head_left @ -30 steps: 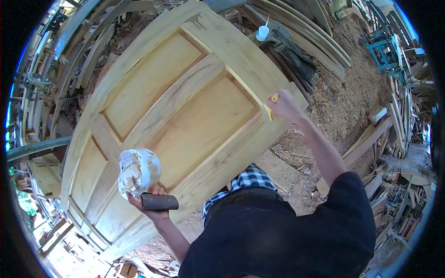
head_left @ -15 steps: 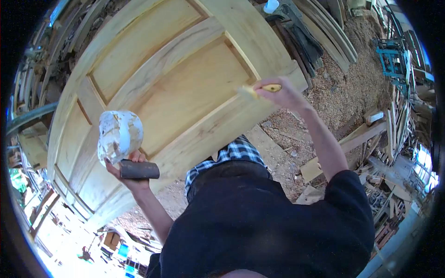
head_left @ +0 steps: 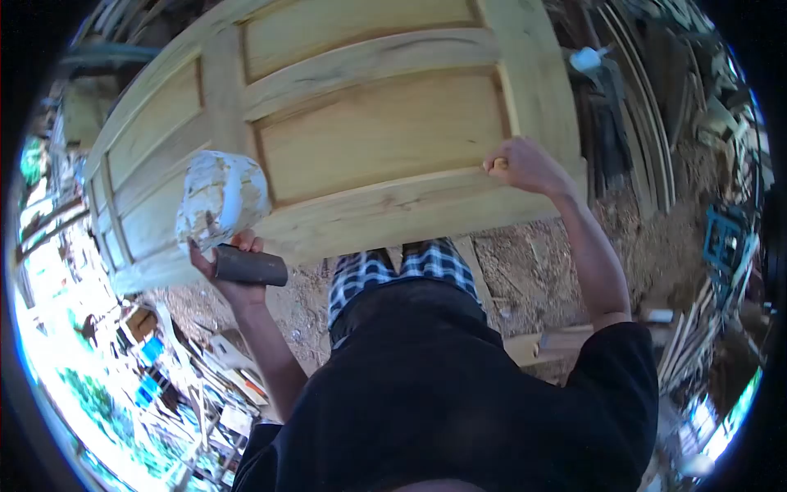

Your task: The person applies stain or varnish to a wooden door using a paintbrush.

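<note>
My left hand (head_left: 229, 283) is wrapped around the dark grey cylindrical handle of a white pot (head_left: 221, 197) crusted with brownish drips. The pot hangs over the lower left of a pale wooden panelled door (head_left: 410, 193); its inside cannot be seen. At the right end of the door, my right hand (head_left: 533, 166) is closed on a paintbrush (head_left: 498, 165). Only the yellow handle's end pokes out of the fist, and the bristles are hidden. This hand is at the lower right corner of a recessed panel, close to the frame.
Sawdust and wood scraps cover the ground (head_left: 525, 271). Beyond the door's right end lie long boards (head_left: 639, 107), a white container (head_left: 586, 59) and dark cloth-like material (head_left: 611, 123). A blue metal frame (head_left: 723, 238) stands far right; cluttered timber lies lower left.
My right hand has moved right along the door and the brush has turned, hiding its bristles. My view has rotated, so the door lies more level. The left hand still holds the pot.
</note>
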### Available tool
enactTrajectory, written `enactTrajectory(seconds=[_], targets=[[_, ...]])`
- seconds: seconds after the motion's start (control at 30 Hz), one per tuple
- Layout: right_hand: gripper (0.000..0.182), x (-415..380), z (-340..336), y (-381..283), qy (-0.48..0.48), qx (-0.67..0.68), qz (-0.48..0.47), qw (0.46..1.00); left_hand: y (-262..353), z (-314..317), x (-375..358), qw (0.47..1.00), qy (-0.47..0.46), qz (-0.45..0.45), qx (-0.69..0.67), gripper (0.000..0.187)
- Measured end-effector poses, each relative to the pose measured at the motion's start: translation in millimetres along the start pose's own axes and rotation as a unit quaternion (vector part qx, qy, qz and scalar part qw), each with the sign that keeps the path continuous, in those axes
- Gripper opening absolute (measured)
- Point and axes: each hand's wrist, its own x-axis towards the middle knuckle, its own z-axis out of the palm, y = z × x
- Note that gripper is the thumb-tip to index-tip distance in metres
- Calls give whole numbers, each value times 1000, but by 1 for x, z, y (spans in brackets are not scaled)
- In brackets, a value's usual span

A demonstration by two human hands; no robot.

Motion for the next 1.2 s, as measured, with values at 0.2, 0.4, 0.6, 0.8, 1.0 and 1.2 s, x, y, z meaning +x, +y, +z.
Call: enactTrajectory(seconds=[0.2,0.4,0.6,0.8,1.0,1.2], targets=[[18,93,89,-68,-64,-72,-182,978,16,-37,-19,996,43,71,-22,54],[21,117,68,-140,-104,212,-130,963,29,-93,-53,991,66,104,-61,55],[18,167,98,-96,-143,-265,-94,949,29,-178,-92,978,128,136,-88,56],[24,202,165,-196,-83,-84,-164,979,35,-200,-105,964,173,133,-151,58],[15,219,208,-241,-85,468,-95,874,46,-238,-104,976,117,144,-116,57],[19,128,260,-133,158,321,-18,934,52,-228,-81,988,84,109,-74,61]])
